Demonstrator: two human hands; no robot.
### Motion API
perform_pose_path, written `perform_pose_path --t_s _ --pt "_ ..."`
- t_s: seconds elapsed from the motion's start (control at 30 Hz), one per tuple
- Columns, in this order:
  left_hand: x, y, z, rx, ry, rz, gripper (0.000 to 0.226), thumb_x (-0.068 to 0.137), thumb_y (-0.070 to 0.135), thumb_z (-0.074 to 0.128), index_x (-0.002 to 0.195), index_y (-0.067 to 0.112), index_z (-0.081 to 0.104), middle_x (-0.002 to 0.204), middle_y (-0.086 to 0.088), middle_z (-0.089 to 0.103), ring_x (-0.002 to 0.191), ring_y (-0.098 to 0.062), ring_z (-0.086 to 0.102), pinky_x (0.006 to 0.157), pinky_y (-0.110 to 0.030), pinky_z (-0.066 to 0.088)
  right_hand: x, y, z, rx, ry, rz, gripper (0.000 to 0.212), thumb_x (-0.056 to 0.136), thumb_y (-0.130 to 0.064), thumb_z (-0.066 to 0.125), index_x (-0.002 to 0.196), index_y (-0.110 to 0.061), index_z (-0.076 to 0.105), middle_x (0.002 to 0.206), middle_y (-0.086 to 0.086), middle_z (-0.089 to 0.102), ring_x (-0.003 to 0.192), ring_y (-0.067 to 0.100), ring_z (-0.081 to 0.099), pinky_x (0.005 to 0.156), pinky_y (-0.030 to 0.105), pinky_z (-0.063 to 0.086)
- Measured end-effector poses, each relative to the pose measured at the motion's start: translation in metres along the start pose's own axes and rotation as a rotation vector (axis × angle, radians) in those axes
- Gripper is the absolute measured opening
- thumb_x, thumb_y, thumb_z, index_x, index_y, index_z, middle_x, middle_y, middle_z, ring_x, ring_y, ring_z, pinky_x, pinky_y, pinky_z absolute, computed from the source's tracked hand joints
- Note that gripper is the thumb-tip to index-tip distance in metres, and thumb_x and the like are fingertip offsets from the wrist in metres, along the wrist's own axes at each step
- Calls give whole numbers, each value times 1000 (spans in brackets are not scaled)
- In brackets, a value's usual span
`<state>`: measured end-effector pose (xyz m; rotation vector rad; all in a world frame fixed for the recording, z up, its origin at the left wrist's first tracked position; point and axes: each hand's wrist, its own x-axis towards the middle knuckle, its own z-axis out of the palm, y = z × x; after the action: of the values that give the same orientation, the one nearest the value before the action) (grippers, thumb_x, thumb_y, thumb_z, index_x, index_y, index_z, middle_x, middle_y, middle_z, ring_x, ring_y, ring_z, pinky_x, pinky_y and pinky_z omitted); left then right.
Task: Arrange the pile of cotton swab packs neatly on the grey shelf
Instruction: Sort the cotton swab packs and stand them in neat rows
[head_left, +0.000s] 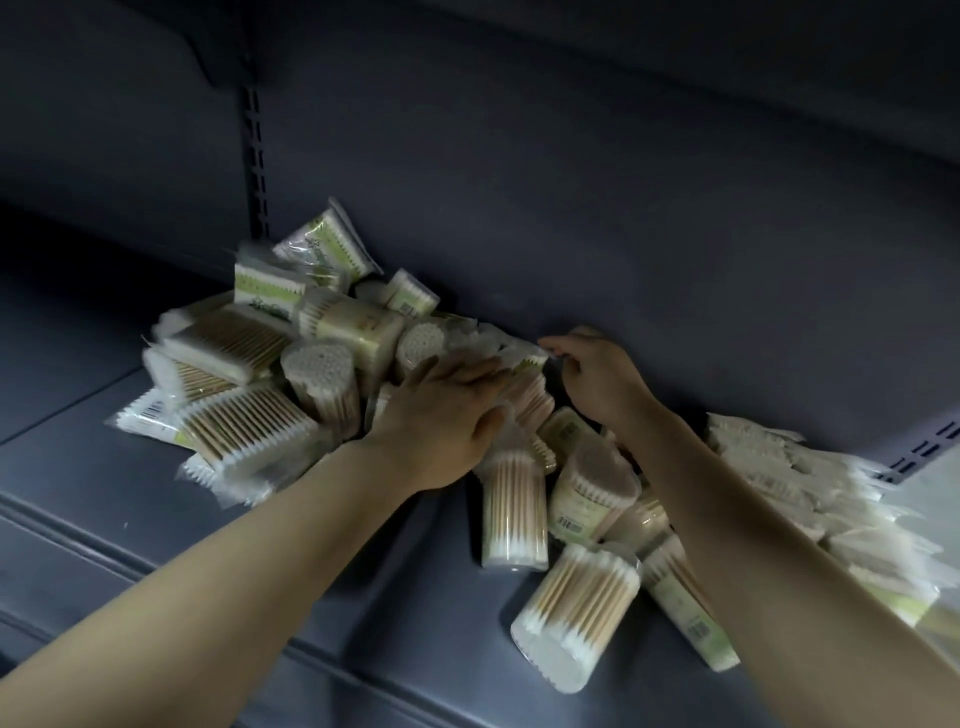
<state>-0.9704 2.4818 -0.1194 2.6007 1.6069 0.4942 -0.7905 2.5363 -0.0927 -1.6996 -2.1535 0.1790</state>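
Two bare hands reach into a loose pile of cotton swab packs (332, 374) that lies on the grey metal shelf (156, 493), against its grey back wall (571, 182). The left hand (441, 421) lies flat on the middle of the pile, fingers straight and close together, pressing on the packs and holding none. The right hand (597, 379) is near the back wall with its fingers curled down onto a flat clear pack (519, 353); whether it really pinches the pack I cannot tell, because the fingertips are blurred.

An exact count of the packs is not possible. Around six round clear tubs with wooden-stick swabs can be made out; one lying tub (576, 613) is nearest to the shelf's front edge. At the left are about five flat rectangular packs, two of them with green-and-white labels. At the right, a row of flat clear bags (810, 483) overlaps so much that single bags cannot be separated, and the right forearm covers part of it. The picture edge cuts the row at the right. One slotted upright rail (257, 171) stands in the back wall.
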Motion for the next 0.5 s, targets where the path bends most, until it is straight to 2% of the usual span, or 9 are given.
perform_pose_path --t_s 0.13,0.33,0.5 --pt "4 4 2 16 -30 40 50 100 37 22 146 38 3 155 14 9 143 -10 1 114 -29 -4 -1 6 -1 -60 -17 -51 37 91 -1 42 123 -12 58 122 10 52 113 25 50 98 31 38" --pt "8 6 -3 53 66 66 46 99 35 24 144 29 27 149 7 32 140 -13 20 113 -27 6 -3 6 -3 -188 -37 -58 36 92 -10 44 125 -15 55 120 9 51 110 25 51 92 33 41" --pt "9 10 -4 65 71 42 45 98 37 24 135 20 44 139 2 45 132 -15 33 111 -26 12 -12 13 -7 -242 -3 -61 30 92 -16 48 119 -14 60 115 8 54 105 25 55 88 35 45"
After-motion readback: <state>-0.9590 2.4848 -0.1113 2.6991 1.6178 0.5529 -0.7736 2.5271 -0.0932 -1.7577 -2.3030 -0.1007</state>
